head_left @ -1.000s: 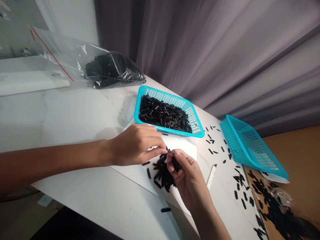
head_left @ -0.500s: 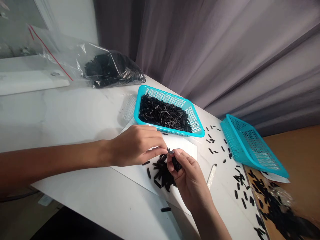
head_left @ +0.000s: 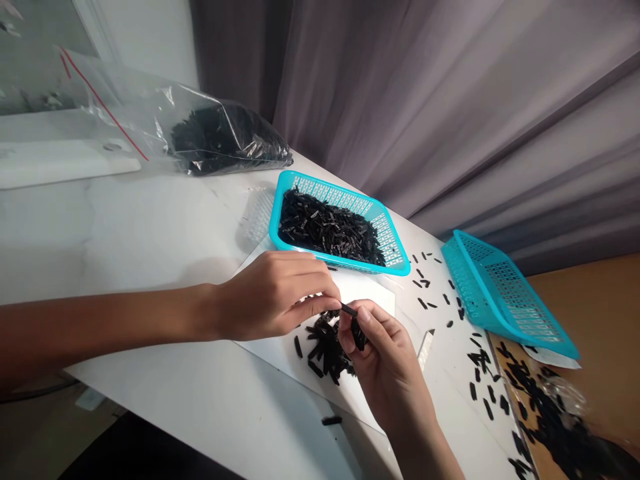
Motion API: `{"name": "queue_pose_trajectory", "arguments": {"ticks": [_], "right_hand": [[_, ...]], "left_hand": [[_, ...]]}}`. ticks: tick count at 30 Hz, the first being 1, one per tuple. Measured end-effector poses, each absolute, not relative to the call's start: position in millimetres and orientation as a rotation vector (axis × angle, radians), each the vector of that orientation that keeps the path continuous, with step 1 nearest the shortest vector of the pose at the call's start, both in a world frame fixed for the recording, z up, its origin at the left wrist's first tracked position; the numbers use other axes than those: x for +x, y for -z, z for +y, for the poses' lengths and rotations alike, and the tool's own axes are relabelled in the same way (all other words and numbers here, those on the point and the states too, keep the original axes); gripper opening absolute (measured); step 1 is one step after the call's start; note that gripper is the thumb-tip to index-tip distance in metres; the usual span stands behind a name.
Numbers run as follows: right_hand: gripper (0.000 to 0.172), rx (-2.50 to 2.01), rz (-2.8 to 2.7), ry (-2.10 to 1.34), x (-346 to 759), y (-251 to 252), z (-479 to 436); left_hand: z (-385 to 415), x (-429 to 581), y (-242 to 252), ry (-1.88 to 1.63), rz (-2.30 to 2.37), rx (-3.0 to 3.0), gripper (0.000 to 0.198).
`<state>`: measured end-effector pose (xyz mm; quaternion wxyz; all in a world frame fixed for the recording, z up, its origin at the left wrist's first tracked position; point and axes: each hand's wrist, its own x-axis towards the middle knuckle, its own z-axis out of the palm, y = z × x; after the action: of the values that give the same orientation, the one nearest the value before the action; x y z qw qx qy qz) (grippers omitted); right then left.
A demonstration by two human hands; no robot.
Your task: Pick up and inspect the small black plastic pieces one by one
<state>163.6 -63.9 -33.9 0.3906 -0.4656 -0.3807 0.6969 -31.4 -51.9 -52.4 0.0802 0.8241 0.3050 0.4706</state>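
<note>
A small black strip (head_left: 349, 310) stretches between my two hands above a sheet of white paper (head_left: 273, 350). The fingertips of my left hand (head_left: 280, 290) pinch its left end. My right hand (head_left: 383, 343) grips the other end between thumb and forefinger, and more black pieces (head_left: 358, 333) are tucked in its curled fingers. Under the hands lies a loose pile of black strips (head_left: 327, 350), partly hidden by my right hand. Just beyond my left hand stands a blue plastic basket (head_left: 404, 260) heaped with similar strips.
A clear zip bag (head_left: 220, 137) of black pieces lies at the back left. A second blue basket (head_left: 520, 333) stands tilted at the right. Scattered strips (head_left: 480, 360) and a thin pale blade-like tool (head_left: 425, 350) lie right of my hand. Grey curtains (head_left: 425, 100) hang behind.
Both hands have shifted slightly to the right. The strip between my fingertips now shows more of its length. The baskets and bag stay in place.
</note>
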Motion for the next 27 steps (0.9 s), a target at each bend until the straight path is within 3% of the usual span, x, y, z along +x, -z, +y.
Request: {"name": "queue_pose_trajectory", "arguments": {"ticks": [27], "right_hand": [[0.027,-1.188,-1.197,-1.620,164.8,39.1,-71.8]], "left_hand": [[-58.4,-29.5,46.9,-1.433,0.896,2.431,0.010]]}}
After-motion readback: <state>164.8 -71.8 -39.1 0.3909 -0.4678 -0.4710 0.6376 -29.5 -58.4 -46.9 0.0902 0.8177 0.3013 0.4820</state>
